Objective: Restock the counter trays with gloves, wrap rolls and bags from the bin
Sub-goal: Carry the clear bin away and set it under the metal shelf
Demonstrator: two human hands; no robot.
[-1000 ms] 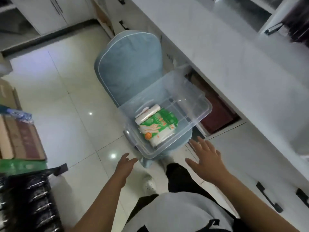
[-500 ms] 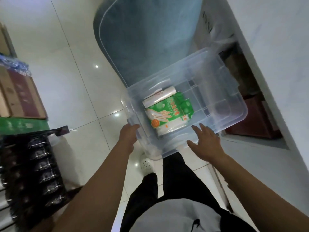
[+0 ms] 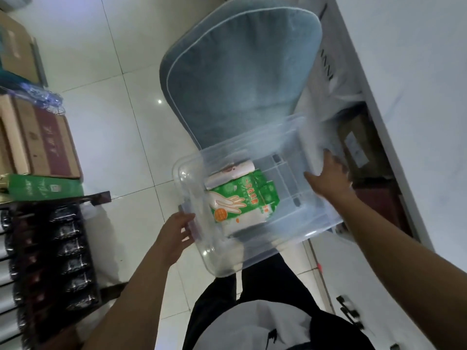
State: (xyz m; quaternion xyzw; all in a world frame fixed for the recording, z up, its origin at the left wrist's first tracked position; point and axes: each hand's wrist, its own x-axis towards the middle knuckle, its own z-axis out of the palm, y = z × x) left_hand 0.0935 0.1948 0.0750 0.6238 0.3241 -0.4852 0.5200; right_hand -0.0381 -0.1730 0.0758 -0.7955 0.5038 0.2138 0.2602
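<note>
A clear plastic bin [image 3: 222, 263] sits tilted in front of a blue padded chair [image 3: 240, 79]. Inside it lie a green-and-white pack of gloves [image 3: 240, 203] and a white wrap roll [image 3: 231, 173] just behind the pack. My left hand [image 3: 177, 233] grips the bin's near left rim. My right hand [image 3: 328, 178] holds the bin's right side wall, fingers spread along it. No counter trays are in view.
A white counter [image 3: 417, 97] runs along the right, with dark boxes [image 3: 358, 145] on the shelf beneath. Cardboard boxes [image 3: 43, 142], a green box [image 3: 43, 188] and a black rack of packs [image 3: 50, 261] stand on the left over white floor tiles.
Both hands have gone from reaching toward the bin to holding its two sides. The bin looks lifted and tilted toward me, and my view has dropped closer over it.
</note>
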